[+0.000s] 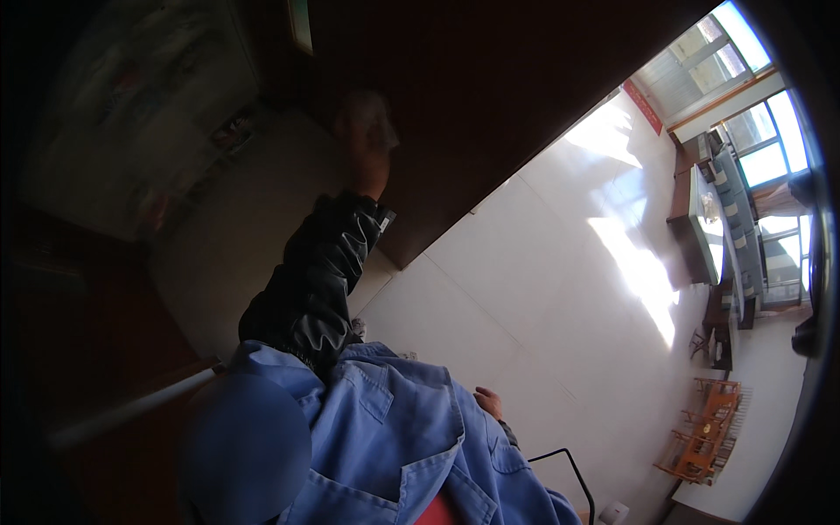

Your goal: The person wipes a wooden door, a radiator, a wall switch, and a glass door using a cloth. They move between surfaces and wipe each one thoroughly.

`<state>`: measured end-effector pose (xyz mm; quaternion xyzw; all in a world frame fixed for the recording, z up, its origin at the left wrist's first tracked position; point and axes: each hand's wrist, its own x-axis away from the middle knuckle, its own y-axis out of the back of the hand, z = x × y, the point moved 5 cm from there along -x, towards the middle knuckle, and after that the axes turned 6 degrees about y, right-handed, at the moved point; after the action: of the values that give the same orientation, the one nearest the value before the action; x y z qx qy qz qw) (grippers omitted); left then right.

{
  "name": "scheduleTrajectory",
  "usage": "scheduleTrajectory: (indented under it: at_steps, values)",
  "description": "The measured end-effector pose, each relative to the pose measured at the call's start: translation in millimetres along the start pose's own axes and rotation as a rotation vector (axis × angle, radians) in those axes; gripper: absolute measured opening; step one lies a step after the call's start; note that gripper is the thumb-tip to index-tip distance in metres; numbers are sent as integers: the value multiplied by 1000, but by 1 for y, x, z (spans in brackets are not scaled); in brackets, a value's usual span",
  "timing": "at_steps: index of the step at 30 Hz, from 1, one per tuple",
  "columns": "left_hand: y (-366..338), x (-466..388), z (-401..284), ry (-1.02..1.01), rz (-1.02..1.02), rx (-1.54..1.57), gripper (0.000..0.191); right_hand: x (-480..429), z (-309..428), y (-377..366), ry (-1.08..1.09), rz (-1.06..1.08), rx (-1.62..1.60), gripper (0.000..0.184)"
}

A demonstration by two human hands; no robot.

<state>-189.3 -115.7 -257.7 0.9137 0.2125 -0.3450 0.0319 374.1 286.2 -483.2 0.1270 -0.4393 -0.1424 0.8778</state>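
My left hand (pixel 369 147) reaches up and forward, its black leather-like sleeve (pixel 315 275) coming out of a blue work garment (pixel 387 426). It is blurred and in shade. A pale, thin thing, perhaps a cloth or tissue (pixel 387 131), is in its fingers. Behind this hand stands a large dark brown panel (pixel 492 98), probably a door; whether the hand touches it I cannot tell. Low at my side, my right hand (pixel 489 401) hangs over the pale floor, fingers partly bent. No held thing shows there, though the palm is hidden.
Pale tiled floor (pixel 472 302) spreads right, with bright sun patches. A white-topped table (pixel 705 223) and a grey sofa (pixel 741 223) stand by windows (pixel 764 141). Orange-brown wooden furniture (pixel 709 433) is at lower right. A thin black bent bar (pixel 574 469) rises near me.
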Motion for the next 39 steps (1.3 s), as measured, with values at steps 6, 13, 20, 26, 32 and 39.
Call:
scheduleTrajectory:
  at_steps: [6,13,20,26,32,39]
  values:
    - [-18,85,10,882,152,367,28,32,-36,-14,-108,-32,-117,42]
    - [-53,180,-3,1632,183,286,19,56,-17,-25,-64,-39,-96,42]
    - [-79,174,-57,1513,500,436,16,44,-34,-11,-42,-32,-158,43]
    - [-56,124,-146,1068,458,409,21,17,-71,10,-109,-90,-367,43]
    - [-66,70,-129,330,208,-24,24,10,-98,33,-60,-106,-396,42]
    - [-80,157,-78,988,432,-148,18,4,-93,69,5,-111,-326,39]
